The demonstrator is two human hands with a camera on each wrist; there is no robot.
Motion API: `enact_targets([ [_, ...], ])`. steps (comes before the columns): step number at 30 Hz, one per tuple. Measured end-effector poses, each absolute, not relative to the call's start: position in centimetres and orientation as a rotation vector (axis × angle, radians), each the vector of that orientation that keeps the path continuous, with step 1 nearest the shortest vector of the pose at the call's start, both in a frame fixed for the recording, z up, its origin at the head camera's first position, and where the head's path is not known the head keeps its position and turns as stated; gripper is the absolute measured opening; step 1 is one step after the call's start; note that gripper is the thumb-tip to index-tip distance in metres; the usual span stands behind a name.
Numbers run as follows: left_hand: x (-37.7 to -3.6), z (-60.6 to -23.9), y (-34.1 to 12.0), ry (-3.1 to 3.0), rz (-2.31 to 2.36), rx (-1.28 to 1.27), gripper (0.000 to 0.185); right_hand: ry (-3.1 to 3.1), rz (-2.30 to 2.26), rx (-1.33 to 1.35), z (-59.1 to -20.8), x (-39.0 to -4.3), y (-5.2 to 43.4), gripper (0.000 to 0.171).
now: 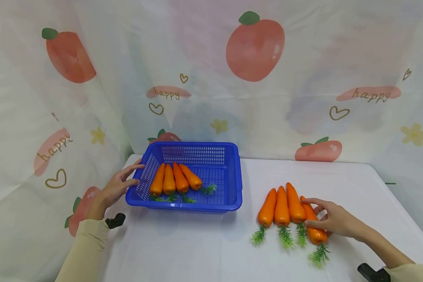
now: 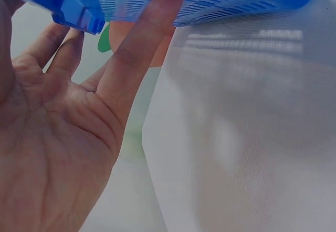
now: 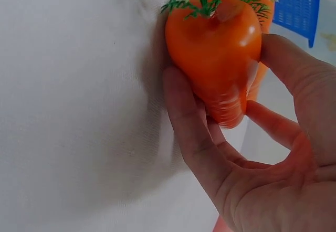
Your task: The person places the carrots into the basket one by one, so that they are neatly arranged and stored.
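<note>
A: What portion of your work is complete?

B: Four carrots (image 1: 156, 182) lie side by side in your blue plastic basket (image 1: 220, 176), left of centre in the frame. Treat that portion as done.

A: What is left outside?

B: Four more, lower right of the frame, at your white tabletop (image 1: 197, 250): three loose carrots (image 1: 282, 211) and the rightmost carrot (image 1: 315, 235). By count, you appear to be halfway.

A: State of each grip?

B: Your right hand (image 1: 338, 219) is clamped on the rightmost carrot, digits on opposite sides. You cannot tell from these views whether it is clear of the tabletop. Your left hand (image 1: 114, 190) is not clamped: fingers extended, thumb apart, touching the basket's left end.

A: Which remain ungripped outside?

B: The three loose carrots, green tops (image 1: 285, 237) toward you.
</note>
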State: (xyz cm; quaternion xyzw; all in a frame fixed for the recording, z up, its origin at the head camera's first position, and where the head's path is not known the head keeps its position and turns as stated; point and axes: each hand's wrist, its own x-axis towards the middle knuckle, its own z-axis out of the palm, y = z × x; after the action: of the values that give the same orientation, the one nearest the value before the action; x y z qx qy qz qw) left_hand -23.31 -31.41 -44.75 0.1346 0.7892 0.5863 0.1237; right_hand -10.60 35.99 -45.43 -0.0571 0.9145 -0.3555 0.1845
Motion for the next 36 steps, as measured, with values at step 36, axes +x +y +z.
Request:
enact_targets([
  [36,-23.3,-44.9,-31.5,2.292,1.706,0.422,0.059,2.716,-1.02,-0.405,-35.8,-12.4,37.6,0.076],
])
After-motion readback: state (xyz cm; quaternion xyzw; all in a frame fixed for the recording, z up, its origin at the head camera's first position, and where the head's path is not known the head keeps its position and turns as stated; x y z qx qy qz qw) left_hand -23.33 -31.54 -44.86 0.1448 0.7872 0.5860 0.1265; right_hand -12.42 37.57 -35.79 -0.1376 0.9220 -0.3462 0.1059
